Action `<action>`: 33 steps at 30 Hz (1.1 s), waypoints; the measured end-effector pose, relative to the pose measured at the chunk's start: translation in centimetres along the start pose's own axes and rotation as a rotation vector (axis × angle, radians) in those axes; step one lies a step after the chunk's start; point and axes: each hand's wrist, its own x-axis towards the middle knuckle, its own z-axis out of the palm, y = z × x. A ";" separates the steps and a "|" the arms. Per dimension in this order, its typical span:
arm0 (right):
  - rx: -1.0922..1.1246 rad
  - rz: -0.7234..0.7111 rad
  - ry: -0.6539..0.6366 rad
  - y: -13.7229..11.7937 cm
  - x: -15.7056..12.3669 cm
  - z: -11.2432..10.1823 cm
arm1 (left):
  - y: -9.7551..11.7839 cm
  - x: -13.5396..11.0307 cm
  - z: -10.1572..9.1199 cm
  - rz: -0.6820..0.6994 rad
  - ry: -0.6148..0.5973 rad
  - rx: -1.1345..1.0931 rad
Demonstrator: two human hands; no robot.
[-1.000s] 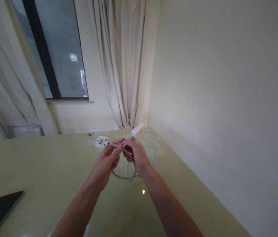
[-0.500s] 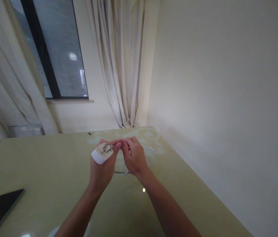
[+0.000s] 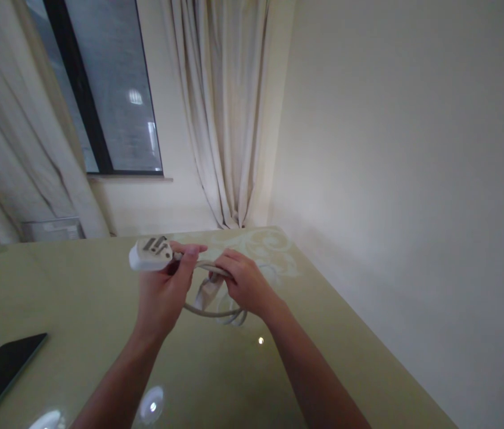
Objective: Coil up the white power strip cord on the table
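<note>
Left hand (image 3: 167, 292) pinching gray cord (image 3: 210, 313) just behind white plug (image 3: 150, 255), prongs facing up. Right hand (image 3: 249, 283) has fingers curled shut on cord too. Cord's between hands, over table (image 3: 95, 304). My read: partway done, loops formed but loose, nothing fastening them. White block (image 3: 207, 293) dangles near right fingertips, can't tell if gripped. Dark tablet-like slab (image 3: 4, 369) well apart.
</note>
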 end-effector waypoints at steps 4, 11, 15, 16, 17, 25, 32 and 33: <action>0.081 -0.043 -0.075 -0.8 0.0 -1.6 | 0.0 0.9 -1.1 0.029 -0.121 0.030; 0.226 0.077 -0.002 -0.8 0.2 -2.1 | 0.6 1.5 -3.4 -0.200 -0.325 -0.020; 0.596 0.196 -0.111 -0.9 -0.2 -1.9 | 0.2 1.8 -3.4 -0.253 -0.330 -0.076; 0.705 0.222 -0.143 -1.0 -0.3 -1.8 | 0.0 1.8 -3.1 -0.269 -0.313 -0.122; 0.789 0.231 -0.160 -1.0 -0.4 -1.7 | -0.2 1.8 -2.7 -0.296 -0.300 -0.177; 0.040 -0.193 0.035 -0.8 -0.8 -1.5 | -0.5 2.4 -0.8 -0.624 -0.264 -0.617; -0.303 -0.552 0.265 -1.6 -1.5 -2.6 | -1.2 2.0 -0.2 -0.609 -0.203 -0.576; -0.295 -0.565 0.267 -1.4 -1.6 -2.7 | -1.4 2.1 -0.1 -0.602 -0.178 -0.563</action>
